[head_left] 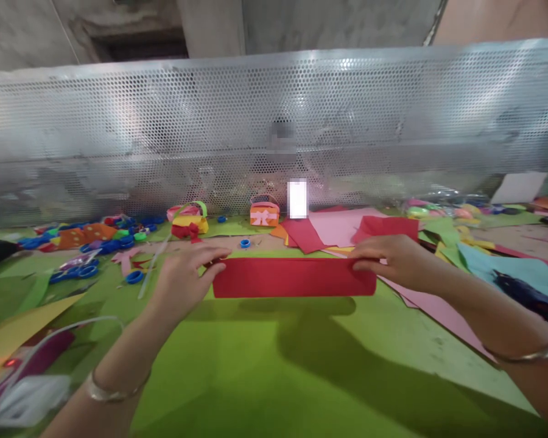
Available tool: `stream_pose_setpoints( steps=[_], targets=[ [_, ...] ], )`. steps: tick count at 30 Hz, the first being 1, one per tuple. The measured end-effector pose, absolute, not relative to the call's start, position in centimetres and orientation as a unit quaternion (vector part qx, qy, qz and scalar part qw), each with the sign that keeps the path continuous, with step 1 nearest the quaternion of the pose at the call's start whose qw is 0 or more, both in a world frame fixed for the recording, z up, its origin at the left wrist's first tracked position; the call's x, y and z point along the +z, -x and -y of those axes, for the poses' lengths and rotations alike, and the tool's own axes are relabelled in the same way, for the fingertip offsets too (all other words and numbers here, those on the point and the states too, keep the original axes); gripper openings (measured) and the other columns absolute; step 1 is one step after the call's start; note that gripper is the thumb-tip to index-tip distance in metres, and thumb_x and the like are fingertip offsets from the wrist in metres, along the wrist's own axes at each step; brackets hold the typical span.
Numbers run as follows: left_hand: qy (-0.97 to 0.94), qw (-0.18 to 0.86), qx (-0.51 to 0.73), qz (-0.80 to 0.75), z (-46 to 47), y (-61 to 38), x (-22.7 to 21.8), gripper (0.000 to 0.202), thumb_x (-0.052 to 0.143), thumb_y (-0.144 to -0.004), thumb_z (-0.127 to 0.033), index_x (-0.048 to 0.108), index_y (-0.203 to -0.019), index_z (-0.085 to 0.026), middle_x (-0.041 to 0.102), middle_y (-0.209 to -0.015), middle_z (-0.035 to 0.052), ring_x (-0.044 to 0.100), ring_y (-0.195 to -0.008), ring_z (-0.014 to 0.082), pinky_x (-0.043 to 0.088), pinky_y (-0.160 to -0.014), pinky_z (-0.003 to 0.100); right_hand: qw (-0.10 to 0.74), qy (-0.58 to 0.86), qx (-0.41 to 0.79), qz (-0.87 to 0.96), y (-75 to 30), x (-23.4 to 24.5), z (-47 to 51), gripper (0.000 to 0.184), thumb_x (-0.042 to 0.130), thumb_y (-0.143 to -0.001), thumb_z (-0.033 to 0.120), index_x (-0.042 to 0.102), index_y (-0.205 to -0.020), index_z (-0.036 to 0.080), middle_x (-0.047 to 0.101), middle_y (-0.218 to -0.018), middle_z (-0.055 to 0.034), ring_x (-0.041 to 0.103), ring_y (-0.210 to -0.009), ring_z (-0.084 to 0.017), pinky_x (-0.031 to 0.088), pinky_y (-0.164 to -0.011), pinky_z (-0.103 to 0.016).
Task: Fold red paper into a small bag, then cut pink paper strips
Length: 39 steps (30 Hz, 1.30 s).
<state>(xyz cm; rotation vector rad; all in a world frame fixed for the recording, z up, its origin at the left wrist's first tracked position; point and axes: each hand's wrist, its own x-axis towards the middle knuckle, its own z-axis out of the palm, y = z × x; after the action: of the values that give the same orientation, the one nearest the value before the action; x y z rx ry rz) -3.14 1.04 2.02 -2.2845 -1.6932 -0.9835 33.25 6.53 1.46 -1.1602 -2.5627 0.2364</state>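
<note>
A long red strip (295,278), flat like felt or craft foam, is held up level above the green tabletop (256,377) and casts a shadow on it. My left hand (189,274) pinches its left end near the top corner, thumb in front. At the other end, my right hand (388,258) grips the upper right corner between thumb and fingers. Behind the strip stand a small orange basket with a pink bow (263,215) and a yellow and red basket with a green handle (189,222).
Blue-handled scissors (75,274) and a clear glue stick (153,267) lie to the left. Pink sheets (347,226) and red pieces spread behind my right hand. A dark blue tool (527,298) rests on light blue sheets at the right. A perforated metal panel (237,121) closes the back.
</note>
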Motion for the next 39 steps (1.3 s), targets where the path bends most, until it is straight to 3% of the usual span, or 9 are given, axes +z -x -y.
stream_pose_setpoints(
  steps=[3,6,11,15,21,28,34,39],
  targets=[
    [0.763,0.047,-0.3,0.571,-0.5,3.1,2.6,0.018,0.054,-0.077,-0.025,0.073,-0.074,-0.024,0.077,-0.086,0.0032,0.069,-0.085,0.0235,0.052,-0.081,0.037,0.176,0.398,0.073,0.897,-33.8,2.2,-6.4,0.034,0.043,-0.088,0.041,0.072,-0.089,0.023,0.072,-0.094,-0.0078,0.064,-0.088,-0.025,0.048,-0.078,-0.039],
    [0.762,0.012,-0.284,0.582,0.7,3.1,3.3,0.021,0.053,-0.078,-0.028,0.074,-0.079,-0.024,0.077,-0.085,0.0018,0.069,-0.082,0.0223,0.053,-0.076,0.034,0.18,0.409,0.086,0.89,-34.6,2.6,-5.8,0.038,0.043,-0.088,0.046,0.072,-0.086,0.023,0.072,-0.094,-0.0084,0.064,-0.084,-0.025,0.048,-0.072,-0.038],
    [0.696,-0.219,-0.206,0.652,2.2,3.1,3.7,0.03,0.055,-0.077,-0.036,0.074,-0.092,-0.02,0.077,-0.086,0.0029,0.067,-0.076,0.0201,0.051,-0.07,0.03,0.142,0.444,0.148,0.872,-35.1,1.3,-4.6,0.041,0.041,-0.09,0.049,0.072,-0.086,0.023,0.073,-0.085,-0.0057,0.065,-0.071,-0.021,0.047,-0.057,-0.03],
    [0.679,-0.279,-0.15,0.663,2.2,3.0,2.0,0.03,0.056,-0.073,-0.035,0.075,-0.088,-0.017,0.076,-0.078,0.004,0.066,-0.07,0.0196,0.049,-0.064,0.029,0.108,0.451,0.179,0.867,-33.8,-1.1,-4.5,0.04,0.039,-0.091,0.047,0.067,-0.078,0.022,0.072,-0.079,-0.0044,0.064,-0.069,-0.02,0.046,-0.056,-0.029],
    [0.683,-0.239,-0.129,0.679,1.9,3.1,-0.5,0.025,0.055,-0.073,-0.028,0.075,-0.082,-0.017,0.077,-0.085,0.006,0.068,-0.079,0.0222,0.048,-0.073,0.031,0.07,0.457,0.148,0.874,-32.2,-4.1,-4.7,0.037,0.034,-0.093,0.039,0.05,-0.065,0.022,0.066,-0.069,-0.0034,0.061,-0.064,-0.019,0.043,-0.058,-0.029],
    [0.71,-0.148,-0.106,0.681,2.2,2.3,-1.7,0.023,0.053,-0.079,-0.022,0.075,-0.082,-0.019,0.075,-0.092,0.0074,0.066,-0.088,0.0242,0.047,-0.079,0.035,0.06,0.504,0.03,0.861,-31.7,-6.3,-4.4,0.023,0.041,-0.093,0.027,0.049,-0.072,0.021,0.064,-0.075,-0.0071,0.061,-0.071,-0.023,0.039,-0.06,-0.03],
    [0.746,-0.088,-0.068,0.657,2.7,2.0,-2.4,0.025,0.049,-0.085,-0.014,0.074,-0.085,-0.019,0.072,-0.092,0.0078,0.063,-0.089,0.0225,0.045,-0.082,0.035,0.065,0.495,-0.011,0.866,-31.8,-7.4,-4.3,0.022,0.043,-0.093,0.024,0.05,-0.073,0.021,0.064,-0.073,-0.0071,0.062,-0.069,-0.023,0.038,-0.06,-0.03],
    [0.787,-0.068,-0.031,0.613,1.9,1.0,-1.6,0.028,0.05,-0.08,-0.004,0.071,-0.094,-0.016,0.065,-0.101,0.0114,0.06,-0.095,0.0249,0.044,-0.081,0.035,0.079,0.48,-0.011,0.873,-32.0,-7.7,-4.6,0.021,0.043,-0.094,0.025,0.05,-0.074,0.022,0.064,-0.072,-0.0049,0.063,-0.069,-0.021,0.04,-0.06,-0.029]
  ],
)
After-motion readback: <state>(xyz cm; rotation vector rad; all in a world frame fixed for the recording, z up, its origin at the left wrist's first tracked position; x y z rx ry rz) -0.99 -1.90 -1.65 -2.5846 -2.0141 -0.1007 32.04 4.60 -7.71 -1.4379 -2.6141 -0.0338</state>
